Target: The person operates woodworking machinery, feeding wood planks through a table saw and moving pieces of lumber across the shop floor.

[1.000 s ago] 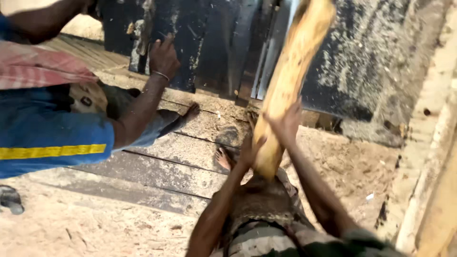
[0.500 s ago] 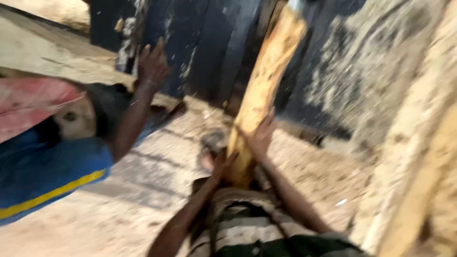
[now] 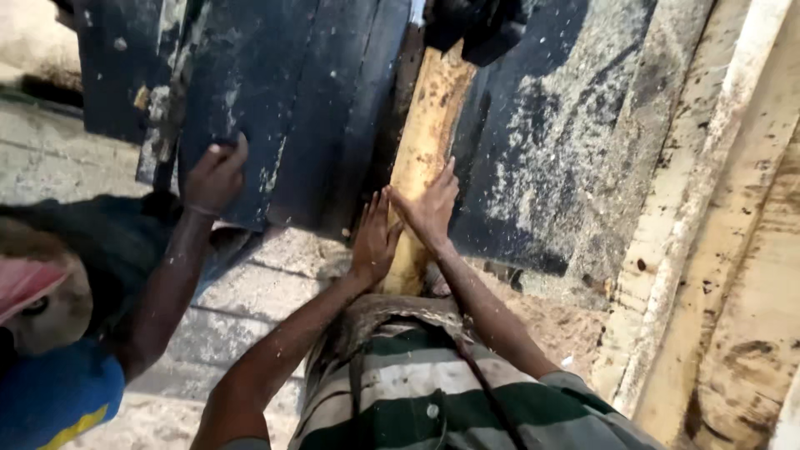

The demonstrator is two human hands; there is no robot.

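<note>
A long pale yellow wooden plank (image 3: 425, 142) stands nearly upright in front of me, its top end under a dark machine part (image 3: 479, 25). My left hand (image 3: 373, 237) lies flat against the plank's left side near its lower end. On the plank's right face my right hand (image 3: 429, 204) presses with fingers spread. Neither hand wraps around the wood. My striped green and white shirt (image 3: 433, 392) shows below.
A dark, sawdust-flecked metal machine housing (image 3: 283, 100) fills the top. A co-worker in blue crouches at the left, one hand (image 3: 215, 175) on the housing. Stacked pale timber (image 3: 733, 250) lines the right side. Sawdust covers the plank floor (image 3: 250, 292).
The plank has moved further in under the machine and stands steeper. My hands have shifted up its lower part. The view has swung toward the machine.
</note>
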